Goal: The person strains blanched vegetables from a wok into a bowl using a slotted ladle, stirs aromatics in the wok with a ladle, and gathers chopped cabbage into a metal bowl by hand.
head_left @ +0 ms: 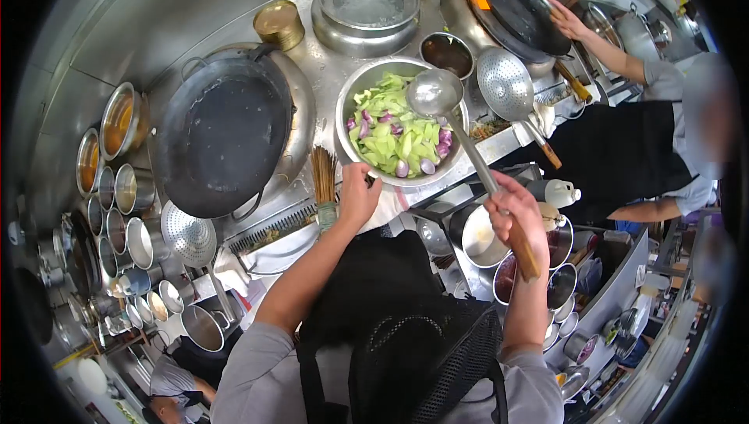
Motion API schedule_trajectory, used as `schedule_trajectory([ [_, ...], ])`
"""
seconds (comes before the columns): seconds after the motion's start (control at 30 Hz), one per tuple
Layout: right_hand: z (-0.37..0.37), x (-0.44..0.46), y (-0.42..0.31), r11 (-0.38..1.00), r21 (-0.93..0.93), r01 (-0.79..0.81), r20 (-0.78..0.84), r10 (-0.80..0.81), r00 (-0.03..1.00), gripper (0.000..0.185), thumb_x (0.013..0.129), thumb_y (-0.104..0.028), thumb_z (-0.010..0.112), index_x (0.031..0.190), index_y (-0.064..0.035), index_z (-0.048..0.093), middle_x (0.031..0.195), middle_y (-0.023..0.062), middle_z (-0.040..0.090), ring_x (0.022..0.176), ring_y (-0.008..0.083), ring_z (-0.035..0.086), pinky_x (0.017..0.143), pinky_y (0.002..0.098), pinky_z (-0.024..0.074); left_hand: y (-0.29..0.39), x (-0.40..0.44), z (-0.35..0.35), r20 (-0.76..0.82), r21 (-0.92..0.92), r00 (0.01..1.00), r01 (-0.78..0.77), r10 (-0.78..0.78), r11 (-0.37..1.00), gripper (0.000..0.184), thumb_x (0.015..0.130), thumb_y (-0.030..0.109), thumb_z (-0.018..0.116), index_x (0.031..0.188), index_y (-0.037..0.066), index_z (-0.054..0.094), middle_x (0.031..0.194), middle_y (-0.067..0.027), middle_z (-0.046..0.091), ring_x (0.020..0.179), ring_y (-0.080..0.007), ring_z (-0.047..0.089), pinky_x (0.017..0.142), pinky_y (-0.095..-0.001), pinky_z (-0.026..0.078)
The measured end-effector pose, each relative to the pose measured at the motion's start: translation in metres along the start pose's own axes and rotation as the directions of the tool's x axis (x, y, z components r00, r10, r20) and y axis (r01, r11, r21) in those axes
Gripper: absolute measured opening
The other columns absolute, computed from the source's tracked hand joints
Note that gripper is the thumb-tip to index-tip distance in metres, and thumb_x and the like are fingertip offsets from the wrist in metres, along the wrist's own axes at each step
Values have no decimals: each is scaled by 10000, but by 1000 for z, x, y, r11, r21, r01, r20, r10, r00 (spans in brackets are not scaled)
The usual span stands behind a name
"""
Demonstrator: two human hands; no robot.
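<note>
Black mesh fabric point(460, 369) lies nearest the camera. At left, a large black wok point(222, 135) sits at the table point(323, 92), with a brush point(324, 178) beside it. The left hand point(361, 199) is partly curled at the near rim of a metal bowl point(344, 116) containing green and purple vegetables point(390, 131); its hold cannot be determined. The right hand point(518, 209) is wrapped around the handle of a ladle point(435, 93), whose head is over the bowl.

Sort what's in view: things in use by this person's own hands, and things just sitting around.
In use:
- ladle, gripped in the right hand
- metal bowl, left hand at its near edge
- chopped green vegetables and purple pieces inside

Apparently just sitting there:
- dark wok
- stick brush
- left-side strainer
- tin
</note>
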State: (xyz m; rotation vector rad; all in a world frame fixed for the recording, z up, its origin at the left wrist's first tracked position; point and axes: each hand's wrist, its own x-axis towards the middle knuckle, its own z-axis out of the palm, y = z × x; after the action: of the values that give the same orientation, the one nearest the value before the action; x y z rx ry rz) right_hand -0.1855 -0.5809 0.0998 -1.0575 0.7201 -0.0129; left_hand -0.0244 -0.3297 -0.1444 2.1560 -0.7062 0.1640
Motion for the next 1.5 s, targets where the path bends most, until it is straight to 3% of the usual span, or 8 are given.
schedule_trajectory([
  [0.1,-5,-21,11,998,-70,-9,-48,6,999,597,919,-36,645,1475,41,440,793,107,619,471,103,515,381,253,425,5,6,12,402,-442,627,771,-667,458,382,958,97,697,1180,0,401,930,-120,620,668,-175,654,549,-326,594],
  [0.2,-9,-37,14,986,-165,-20,-66,9,998,641,912,-5,629,1519,14,425,746,71,605,473,112,531,390,271,442,-3,10,21,549,-533,561,806,-620,258,336,1000,115,649,1195,1,400,919,-122,628,701,-195,698,582,-341,618],
  [0.53,-3,-42,55,743,-654,145,-47,-232,972,655,894,60,652,1525,-37,505,850,9,624,600,50,551,507,235,440,-3,3,-4,518,-297,619,777,-591,555,232,993,159,611,1125,-2,510,871,-144,692,692,-265,723,632,-414,584],
  [0.67,-6,-2,96,258,-817,515,307,-562,768,657,902,75,643,1530,-55,499,1116,71,670,713,61,567,598,244,471,6,-8,-86,14,-77,953,303,-303,950,208,943,140,673,1090,30,575,908,-150,690,847,-355,694,776,-485,542],
  [0.8,36,20,115,632,-674,383,192,-350,917,653,877,29,684,1503,6,501,1203,168,719,945,178,680,851,314,538,-15,-19,-190,-453,460,887,315,-85,830,202,914,224,738,1028,92,637,928,-114,630,872,-328,614,784,-478,437],
  [1.1,163,99,194,792,-484,371,345,-217,913,665,959,18,606,1579,-75,382,822,59,594,519,100,526,436,272,411,-108,-60,-200,-430,541,896,357,-115,762,314,890,347,738,681,132,647,769,-58,610,810,-293,607,780,-460,414],
  [1.33,181,168,272,346,-764,545,391,-424,817,694,892,-36,643,1536,26,391,1193,286,690,969,373,728,871,431,555,-122,-68,-204,-345,486,912,375,-221,790,327,930,391,670,754,122,729,822,-48,662,907,-260,628,842,-455,421],
  [1.5,166,197,309,-47,-781,623,545,-537,644,721,885,-36,652,1546,30,371,1413,338,564,1289,494,566,1078,486,465,-123,-69,-205,-254,446,929,359,-268,820,259,911,362,645,811,157,767,868,-25,687,960,-238,643,818,-453,449],
])
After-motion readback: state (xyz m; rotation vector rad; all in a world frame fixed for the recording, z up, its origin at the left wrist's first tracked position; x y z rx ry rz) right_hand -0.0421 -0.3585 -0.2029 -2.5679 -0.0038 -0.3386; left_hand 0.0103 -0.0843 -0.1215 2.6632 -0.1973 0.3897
